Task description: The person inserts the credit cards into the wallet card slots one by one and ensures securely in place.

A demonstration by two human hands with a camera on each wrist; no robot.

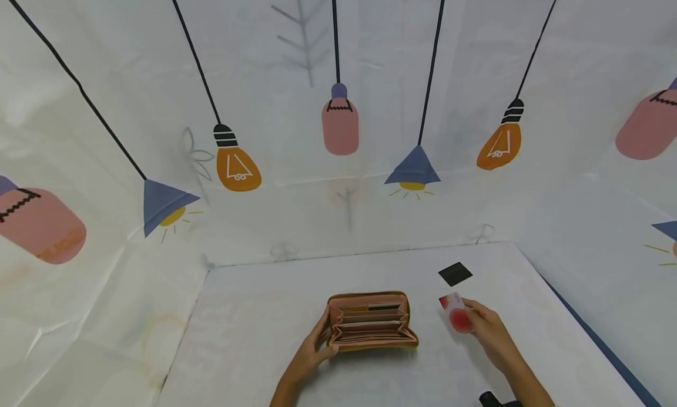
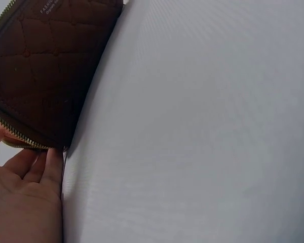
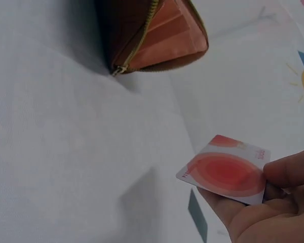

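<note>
An unzipped wallet (image 1: pixel 372 322) stands on the white table, its pinkish inner pockets facing up toward the head view. Several cards or papers show in its slots. My left hand (image 1: pixel 313 353) grips the wallet's left end, thumb at the lower corner and fingers behind the side. In the left wrist view the wallet's brown quilted outside (image 2: pixel 50 66) and brass zipper appear above the fingers. Off to the right, my right hand (image 1: pixel 491 332) pinches a white and red card (image 1: pixel 457 313) between thumb and fingers, above the table. Red circles cover the card's face (image 3: pixel 225 172).
A black card-like piece (image 1: pixel 455 273) lies flat on the table (image 1: pixel 254 313), beyond the right hand. Behind and at both sides hang white sheets printed with lamps (image 1: pixel 341 125). A dark object (image 1: pixel 492 400) is partly visible beside the right wrist.
</note>
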